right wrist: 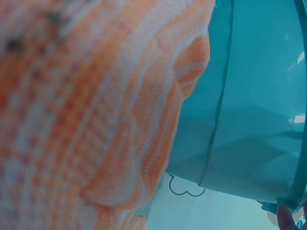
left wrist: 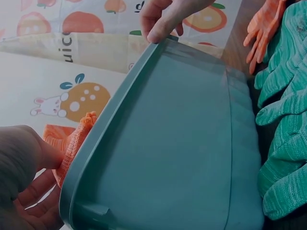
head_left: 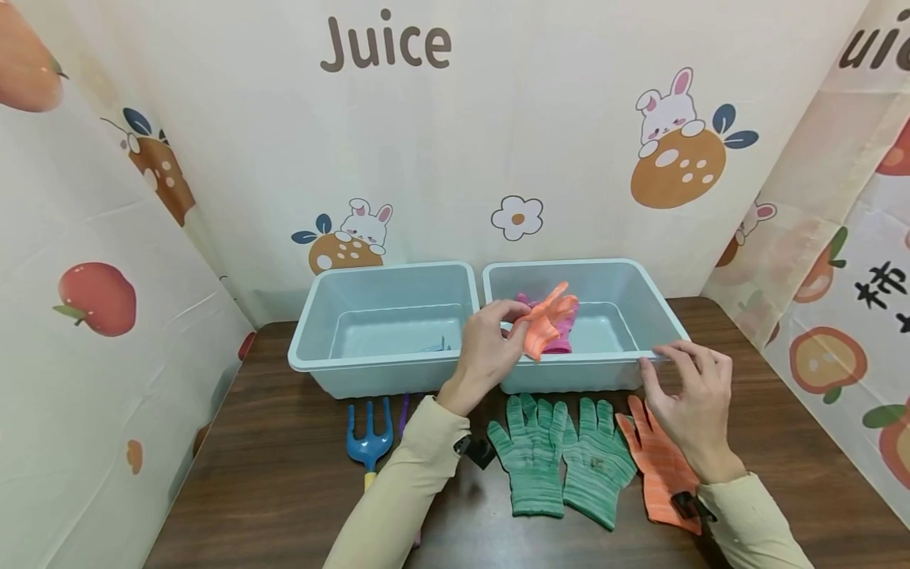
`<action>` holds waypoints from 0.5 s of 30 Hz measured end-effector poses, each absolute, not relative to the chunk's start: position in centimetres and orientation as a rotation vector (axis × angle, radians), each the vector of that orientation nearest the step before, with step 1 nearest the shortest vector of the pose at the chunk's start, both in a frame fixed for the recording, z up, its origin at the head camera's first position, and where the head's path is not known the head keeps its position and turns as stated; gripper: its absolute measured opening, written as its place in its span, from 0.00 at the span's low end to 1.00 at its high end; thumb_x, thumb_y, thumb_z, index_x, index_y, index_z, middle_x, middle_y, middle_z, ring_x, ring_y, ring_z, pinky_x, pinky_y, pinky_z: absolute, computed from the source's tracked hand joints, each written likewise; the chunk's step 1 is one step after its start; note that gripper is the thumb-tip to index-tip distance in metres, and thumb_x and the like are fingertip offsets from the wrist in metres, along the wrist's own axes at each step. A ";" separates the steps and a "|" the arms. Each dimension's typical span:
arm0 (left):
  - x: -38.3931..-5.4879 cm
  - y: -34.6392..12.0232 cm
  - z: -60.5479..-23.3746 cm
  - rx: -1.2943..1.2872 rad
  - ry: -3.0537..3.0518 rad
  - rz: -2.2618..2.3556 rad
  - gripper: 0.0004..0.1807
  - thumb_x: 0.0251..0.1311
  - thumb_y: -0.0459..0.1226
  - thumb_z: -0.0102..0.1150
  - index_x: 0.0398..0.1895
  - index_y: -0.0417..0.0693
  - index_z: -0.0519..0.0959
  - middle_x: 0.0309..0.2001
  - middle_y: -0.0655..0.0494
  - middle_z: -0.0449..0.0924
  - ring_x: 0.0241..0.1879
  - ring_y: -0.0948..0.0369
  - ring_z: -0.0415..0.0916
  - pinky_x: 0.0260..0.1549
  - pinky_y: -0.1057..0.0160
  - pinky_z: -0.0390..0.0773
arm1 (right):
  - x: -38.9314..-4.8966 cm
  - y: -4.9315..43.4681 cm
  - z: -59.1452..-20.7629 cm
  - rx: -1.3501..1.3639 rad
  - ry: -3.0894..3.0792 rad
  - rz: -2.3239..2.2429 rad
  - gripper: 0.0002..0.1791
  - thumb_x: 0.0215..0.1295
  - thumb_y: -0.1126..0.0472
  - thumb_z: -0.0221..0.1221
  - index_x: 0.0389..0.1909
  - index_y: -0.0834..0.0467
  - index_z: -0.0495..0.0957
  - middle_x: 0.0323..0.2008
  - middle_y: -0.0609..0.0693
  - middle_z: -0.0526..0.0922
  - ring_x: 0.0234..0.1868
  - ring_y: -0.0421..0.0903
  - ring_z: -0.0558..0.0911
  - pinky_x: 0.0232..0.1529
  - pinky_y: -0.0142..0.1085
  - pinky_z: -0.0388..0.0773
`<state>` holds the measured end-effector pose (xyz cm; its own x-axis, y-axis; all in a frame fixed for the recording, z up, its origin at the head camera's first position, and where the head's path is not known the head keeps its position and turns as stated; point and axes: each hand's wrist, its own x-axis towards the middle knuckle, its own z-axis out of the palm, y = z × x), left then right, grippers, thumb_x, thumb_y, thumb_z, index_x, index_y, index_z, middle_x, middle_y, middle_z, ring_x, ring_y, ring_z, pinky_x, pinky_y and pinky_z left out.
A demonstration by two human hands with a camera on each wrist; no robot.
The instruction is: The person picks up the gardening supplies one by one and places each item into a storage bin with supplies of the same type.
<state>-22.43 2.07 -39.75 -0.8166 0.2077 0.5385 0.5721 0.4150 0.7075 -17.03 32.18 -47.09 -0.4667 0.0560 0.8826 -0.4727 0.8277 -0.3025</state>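
In the head view my left hand (head_left: 490, 344) pinches a small orange glove (head_left: 543, 324) between thumb and fingers, over the front of the right-hand light blue bin (head_left: 576, 375). Its cuff shows beside the rim in the left wrist view. Behind it, a pink glove (head_left: 565, 336) lies inside this bin, partly covered. My right hand (head_left: 693, 395) grips the bin's front rim near the right corner, thumb on the outer wall. Beneath the right wrist a second orange glove (head_left: 664, 474) lies on the table, filling much of the right wrist view.
Two green gloves (head_left: 536, 466) lie side by side before the right bin. A second light blue bin (head_left: 384, 379) stands to the left with a small dark item inside. A blue hand fork (head_left: 370, 442) and a purple tool, mostly behind my left arm, lie in front. Printed curtains enclose the table.
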 end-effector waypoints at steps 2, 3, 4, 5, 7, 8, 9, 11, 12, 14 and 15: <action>-22.5 2.2 -39.7 -0.671 -2.309 -1.366 0.09 0.71 0.32 0.64 0.50 0.42 0.88 0.48 0.48 0.90 0.46 0.54 0.86 0.38 0.67 0.87 | -17.0 32.2 -47.1 0.309 -1.972 0.640 0.35 0.72 0.36 0.60 0.42 0.69 0.87 0.43 0.71 0.82 0.46 0.73 0.70 0.54 0.46 0.58; -22.5 2.2 -39.6 -0.673 -2.309 -1.365 0.09 0.71 0.32 0.64 0.50 0.42 0.88 0.48 0.48 0.90 0.46 0.54 0.86 0.38 0.67 0.86 | -17.0 32.2 -47.1 0.309 -1.972 0.640 0.35 0.72 0.36 0.60 0.42 0.69 0.87 0.43 0.71 0.82 0.46 0.73 0.70 0.54 0.46 0.58; -22.6 2.3 -39.6 -0.675 -2.310 -1.364 0.09 0.71 0.32 0.64 0.51 0.42 0.88 0.48 0.48 0.90 0.46 0.54 0.86 0.38 0.68 0.86 | -17.0 32.2 -47.1 0.309 -1.971 0.640 0.35 0.72 0.36 0.60 0.42 0.69 0.87 0.43 0.71 0.82 0.45 0.73 0.70 0.54 0.46 0.58; -22.6 2.4 -39.6 -0.677 -2.312 -1.361 0.09 0.71 0.32 0.64 0.51 0.42 0.88 0.48 0.48 0.90 0.46 0.55 0.86 0.38 0.69 0.86 | -17.0 32.2 -47.1 0.311 -1.970 0.641 0.35 0.72 0.36 0.61 0.42 0.69 0.87 0.43 0.71 0.82 0.45 0.73 0.70 0.54 0.46 0.58; -22.7 2.5 -39.5 -0.681 -2.313 -1.356 0.09 0.72 0.32 0.64 0.51 0.42 0.88 0.48 0.48 0.90 0.46 0.55 0.86 0.37 0.71 0.84 | -17.0 32.2 -47.1 0.314 -1.967 0.642 0.35 0.72 0.36 0.61 0.41 0.69 0.86 0.43 0.71 0.82 0.45 0.74 0.71 0.54 0.45 0.58; -22.8 2.6 -39.4 -0.681 -2.317 -1.350 0.09 0.72 0.32 0.64 0.51 0.42 0.88 0.48 0.48 0.90 0.46 0.55 0.86 0.37 0.72 0.84 | -17.0 32.2 -47.1 0.316 -1.964 0.643 0.35 0.72 0.37 0.61 0.41 0.69 0.86 0.43 0.71 0.82 0.45 0.74 0.71 0.54 0.45 0.58; -22.8 2.6 -39.4 -0.683 -2.320 -1.345 0.09 0.72 0.32 0.64 0.51 0.42 0.88 0.48 0.49 0.90 0.46 0.55 0.86 0.37 0.72 0.83 | -17.0 32.2 -47.1 0.317 -1.962 0.644 0.35 0.72 0.37 0.61 0.41 0.70 0.86 0.43 0.71 0.82 0.45 0.73 0.70 0.54 0.45 0.58; -23.0 2.7 -39.3 -0.689 -2.326 -1.327 0.09 0.72 0.31 0.64 0.51 0.42 0.88 0.48 0.48 0.89 0.45 0.55 0.86 0.36 0.73 0.81 | -17.0 32.2 -47.1 0.320 -1.960 0.644 0.34 0.72 0.37 0.61 0.41 0.70 0.86 0.43 0.71 0.82 0.45 0.73 0.70 0.54 0.45 0.58; -23.1 2.8 -39.3 -0.692 -2.331 -1.317 0.09 0.72 0.31 0.63 0.51 0.42 0.88 0.48 0.48 0.89 0.44 0.55 0.86 0.36 0.73 0.80 | -17.0 32.2 -47.1 0.321 -1.960 0.644 0.34 0.72 0.37 0.61 0.41 0.70 0.86 0.43 0.71 0.82 0.45 0.73 0.70 0.54 0.45 0.58; -23.3 2.9 -39.3 -0.694 -2.339 -1.292 0.09 0.73 0.31 0.63 0.51 0.43 0.88 0.47 0.49 0.89 0.42 0.56 0.85 0.35 0.73 0.78 | -17.1 32.2 -47.1 0.323 -1.960 0.643 0.34 0.73 0.37 0.61 0.41 0.69 0.86 0.43 0.71 0.82 0.45 0.73 0.71 0.54 0.45 0.58; -23.4 2.9 -39.3 -0.696 -2.342 -1.282 0.09 0.73 0.31 0.62 0.51 0.43 0.88 0.47 0.49 0.89 0.42 0.56 0.85 0.34 0.73 0.77 | -17.1 32.2 -47.1 0.324 -1.961 0.643 0.34 0.73 0.37 0.61 0.41 0.69 0.86 0.43 0.71 0.82 0.45 0.73 0.71 0.54 0.45 0.58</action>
